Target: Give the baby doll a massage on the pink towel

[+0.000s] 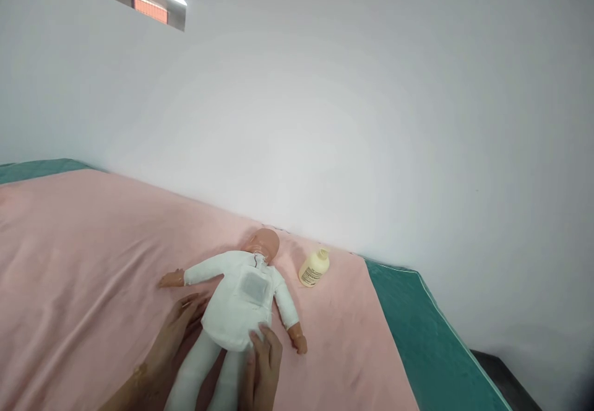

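Note:
A baby doll in a white one-piece suit lies on its back on a pink sheet, head toward the wall. My left hand rests flat beside the doll's hip, fingers touching the edge of the suit. My right hand lies on the lower hem of the suit at the doll's other hip, fingertips pressing the white fabric. Neither hand is closed around anything. A small cream bottle lies on its side to the right of the doll's head.
The pink sheet covers a bed with a teal mattress showing at the right and far left. A plain white wall runs right behind the doll's head. Dark floor shows at the lower right corner.

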